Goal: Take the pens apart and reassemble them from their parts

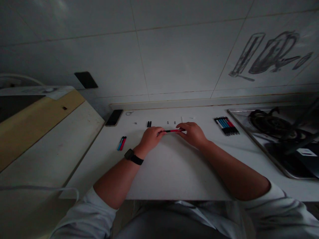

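A slim red and black pen (173, 130) lies level between my two hands, just above the white counter. My left hand (152, 135), with a black watch on its wrist, pinches the black end. Around the red end the fingers of my right hand (190, 133) are closed. Behind the hands lie two black pen parts (149, 124), two tiny dark pieces (171, 122) and a thin white tube (182, 119). A blue and a red pen barrel (122, 143) rest to the left. On the right several assembled pens (226, 125) lie side by side.
A phone (114, 118) lies at the counter's back left, near a small ring-shaped item (129, 113) and a tiny metallic piece (136, 123). A gas stove (276, 132) stands on the right. A white cabinet-like box (57, 142) borders the left side; the tiled wall rises behind.
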A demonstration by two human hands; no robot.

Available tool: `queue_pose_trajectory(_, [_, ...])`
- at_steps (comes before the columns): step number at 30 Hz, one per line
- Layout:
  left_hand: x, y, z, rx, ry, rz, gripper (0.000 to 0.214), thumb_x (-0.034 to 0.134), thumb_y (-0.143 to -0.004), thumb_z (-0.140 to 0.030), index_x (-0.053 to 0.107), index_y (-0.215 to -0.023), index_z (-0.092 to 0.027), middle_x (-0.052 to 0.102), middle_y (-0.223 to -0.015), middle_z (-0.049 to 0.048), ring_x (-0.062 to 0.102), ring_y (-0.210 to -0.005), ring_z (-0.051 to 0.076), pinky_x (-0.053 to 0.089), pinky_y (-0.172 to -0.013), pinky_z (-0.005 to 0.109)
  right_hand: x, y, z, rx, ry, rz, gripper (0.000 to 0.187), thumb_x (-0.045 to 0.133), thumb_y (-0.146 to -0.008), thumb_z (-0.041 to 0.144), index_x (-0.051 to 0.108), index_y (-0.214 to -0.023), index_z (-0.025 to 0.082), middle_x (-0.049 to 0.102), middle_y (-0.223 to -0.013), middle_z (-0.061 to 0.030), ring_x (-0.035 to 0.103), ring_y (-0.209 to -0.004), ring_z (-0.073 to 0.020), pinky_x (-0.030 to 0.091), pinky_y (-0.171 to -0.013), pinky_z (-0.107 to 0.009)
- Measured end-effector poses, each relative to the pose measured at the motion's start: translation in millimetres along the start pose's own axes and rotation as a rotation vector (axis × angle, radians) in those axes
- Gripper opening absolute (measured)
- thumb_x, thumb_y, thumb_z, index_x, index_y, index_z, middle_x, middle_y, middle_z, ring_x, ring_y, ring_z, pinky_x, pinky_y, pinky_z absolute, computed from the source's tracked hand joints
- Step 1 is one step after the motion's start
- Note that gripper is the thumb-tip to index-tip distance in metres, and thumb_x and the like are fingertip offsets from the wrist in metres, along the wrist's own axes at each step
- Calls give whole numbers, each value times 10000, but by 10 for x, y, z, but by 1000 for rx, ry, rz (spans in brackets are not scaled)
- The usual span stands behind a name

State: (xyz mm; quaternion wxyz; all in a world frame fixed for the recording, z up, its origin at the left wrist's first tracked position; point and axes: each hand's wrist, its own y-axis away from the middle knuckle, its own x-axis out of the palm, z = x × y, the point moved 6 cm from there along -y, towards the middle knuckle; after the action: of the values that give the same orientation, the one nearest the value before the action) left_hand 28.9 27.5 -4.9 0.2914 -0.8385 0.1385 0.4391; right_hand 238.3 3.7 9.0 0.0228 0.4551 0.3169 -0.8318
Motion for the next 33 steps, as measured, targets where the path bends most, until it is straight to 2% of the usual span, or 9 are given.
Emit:
queue_pose_trajectory(2, [-29,-4,12,-24,35,-32,240,583,-1023,-373,770,-993,-227,772,-939,48,685,-886,209,494,-810,328,-43,-13,-119,118,-121,-59,213,747,-882,349,747,-1057,229,776,-945,-73,706,-844,-239,521,-817,-381])
queue_pose_trajectory(5, [-23,-4,1,-35,75,-27,226,598,-1013,-363,771,-981,-220,771,-927,43,687,-872,199,498,-813,323,-34,-41,-252,272,-515,-115,247,775,-834,433,722,-966,231,756,-909,-49,698,-825,-209,552,-808,-369])
queue_pose_trajectory(8, [40,14,-90,53,111,58,210,631,-994,-371,773,-979,-217,770,-938,46,687,-894,204,507,-851,338,52,-54,-279,398,-909,-113,331,826,-766,477,677,-926,228,743,-942,-35,695,-856,-184,578,-834,-366])
queue_pose_trajectory(11, [79,43,-162,133,184,125,310,539,-1039,-431,764,-1061,-219,776,-1039,60,692,-995,214,513,-933,366,109,-43,-258,487,-1115,-101,396,823,-764,515,638,-974,234,737,-1013,-37,705,-897,-177,599,-863,-397])
queue_pose_trajectory(14, [76,46,-106,83,246,114,481,350,-1093,-486,741,-1146,-211,773,-1106,73,690,-1090,218,509,-1003,389,78,-32,-285,519,-1149,-147,460,799,-787,532,585,-1095,266,729,-965,-16,712,-849,-174,613,-813,-401])
queue_pose_trajectory(17, [96,40,-14,8,237,119,563,264,-1099,-520,726,-1172,-207,772,-1090,77,696,-1093,220,517,-1010,394,3,-28,-352,523,-1109,-237,502,789,-795,511,525,-1169,306,704,-897,24,695,-762,-163,606,-710,-354])
queue_pose_trajectory(22, [145,42,18,12,197,135,531,283,-1097,-521,713,-1180,-221,768,-1112,71,693,-1101,219,515,-1014,393,-32,-36,-410,511,-1094,-290,445,783,-785,489,535,-1100,296,684,-883,32,681,-731,-148,591,-660,-314])
queue_pose_trajectory(33, [151,39,-37,46,174,151,466,340,-1096,-462,746,-1082,-233,776,-1077,60,701,-1055,214,530,-984,395,-74,-43,-430,514,-1077,-327,450,782,-785,488,538,-1112,297,680,-894,27,671,-723,-144,593,-642,-311])
